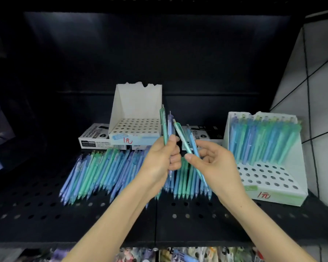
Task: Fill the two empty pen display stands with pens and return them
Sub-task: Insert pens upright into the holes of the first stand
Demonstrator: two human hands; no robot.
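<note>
While both hands sit mid-frame over the shelf [45, 214], left hand [159, 159] is closed round two pens, a green one [163, 125] and a pale blue one [170, 125], buttons up. Right hand [214, 163] pinches two more, green [181, 136] and blue [192, 140], between thumb and fingers, tilted toward 11 o'clock. Loose pens [102, 173] lie in a row on the shelf from 9 to 5 o'clock under the hands. Empty stand [134, 127] at 12 o'clock, holes bare, propped on boxes [92, 137]. Right stand [269, 178] at 3 o'clock, back rows filled, front holes open.

Risks, judged: two pens per hand in a light pinch, one could slip and drop into the row or roll off the front edge. Pens cross near the fingertips, so they may snag. The 12 o'clock stand sits on boxes, so a hard push into a hole could tip or shift it.
</note>
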